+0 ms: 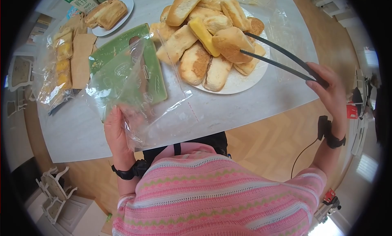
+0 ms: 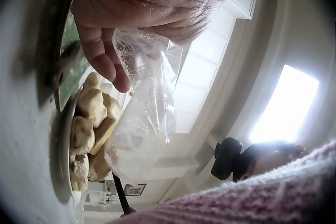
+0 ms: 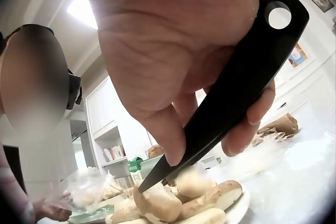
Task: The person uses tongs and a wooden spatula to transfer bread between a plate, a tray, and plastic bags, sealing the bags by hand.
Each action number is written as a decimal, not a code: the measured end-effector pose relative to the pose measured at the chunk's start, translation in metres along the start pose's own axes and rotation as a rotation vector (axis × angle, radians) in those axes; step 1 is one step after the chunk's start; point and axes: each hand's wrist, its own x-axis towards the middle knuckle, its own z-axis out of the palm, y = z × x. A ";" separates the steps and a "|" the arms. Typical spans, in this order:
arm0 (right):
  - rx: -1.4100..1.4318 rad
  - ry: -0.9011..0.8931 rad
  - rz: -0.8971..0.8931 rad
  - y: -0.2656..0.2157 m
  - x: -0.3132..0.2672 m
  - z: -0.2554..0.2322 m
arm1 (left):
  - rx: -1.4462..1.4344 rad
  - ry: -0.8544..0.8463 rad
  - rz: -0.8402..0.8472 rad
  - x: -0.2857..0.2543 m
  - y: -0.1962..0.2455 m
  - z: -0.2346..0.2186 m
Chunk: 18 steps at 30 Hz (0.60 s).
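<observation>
My left hand (image 1: 115,127) pinches the edge of a clear plastic bag (image 2: 142,124). In the head view the bag spreads over a green cutting board (image 1: 157,78) with a brown-handled tool (image 2: 68,65) on it. My right hand (image 1: 331,93) grips black tongs (image 3: 226,92) near their joined end. The tongs' tips are on either side of a split bread roll (image 1: 230,44) at the top right of a pile. Beside that roll lies a yellow strip (image 1: 204,36). Several more rolls (image 1: 194,66) are heaped on a white plate (image 1: 228,89).
A smaller white plate (image 1: 130,5) with toasted bread stands at the back left, near a green and white carton (image 1: 79,0). Brown paper (image 1: 83,58) and a clear pack of yellow-topped pieces (image 1: 63,66) lie left of the board. Crumpled clear plastic (image 1: 288,58) lies on the right.
</observation>
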 end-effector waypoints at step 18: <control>-0.428 -0.359 -0.108 -0.078 0.093 -0.035 | -0.206 -0.013 -0.053 -0.001 0.005 0.018</control>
